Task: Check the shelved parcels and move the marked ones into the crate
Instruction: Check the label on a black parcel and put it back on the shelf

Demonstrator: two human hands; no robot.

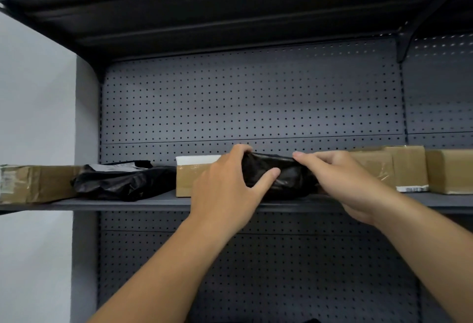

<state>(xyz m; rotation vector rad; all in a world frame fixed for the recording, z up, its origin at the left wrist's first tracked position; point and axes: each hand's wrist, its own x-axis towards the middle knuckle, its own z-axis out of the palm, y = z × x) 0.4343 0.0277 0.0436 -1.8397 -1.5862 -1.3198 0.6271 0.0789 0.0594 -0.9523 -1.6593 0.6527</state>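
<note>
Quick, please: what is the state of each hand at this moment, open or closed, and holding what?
Left hand: closed, fingers curled round the black parcel.
Right hand: closed, gripping the other end of the same black parcel.

Both our arms stretch up & fwd. Left hand (225, 187) + right hand (345, 184) grip the black parcel (289, 176), fingers curled over top, L thumb in front.

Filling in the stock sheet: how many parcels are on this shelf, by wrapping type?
Black plastic bags: 2
Cardboard boxes: 5
Total: 7
</note>
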